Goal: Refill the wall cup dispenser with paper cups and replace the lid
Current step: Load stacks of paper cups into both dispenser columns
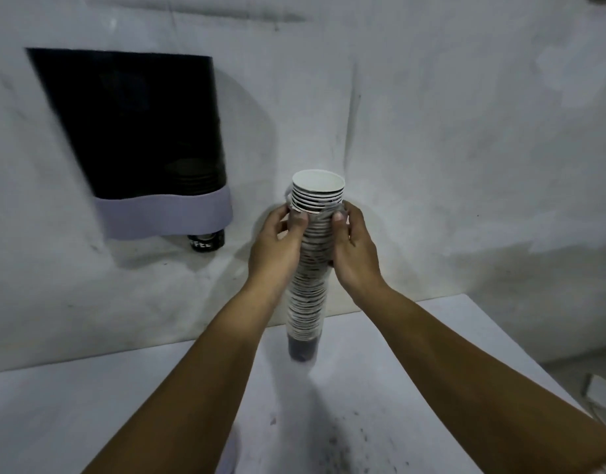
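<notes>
White table (89, 405) against scuffed white wall (431, 131); small white box (599, 391) far right.

The stack (308, 268) is motion-blurred along its lower half; whether its dark bottom cup touches the surface (124, 405) cannot be told. The hands (277, 244) cover its sides near the top, and the fingers behind it are hidden. The dispenser (134, 131) is too dark to see inside. Print on the cup (206, 241) below it is cut off by the grey band. A small white object (597, 391) at right is unclear.
</notes>
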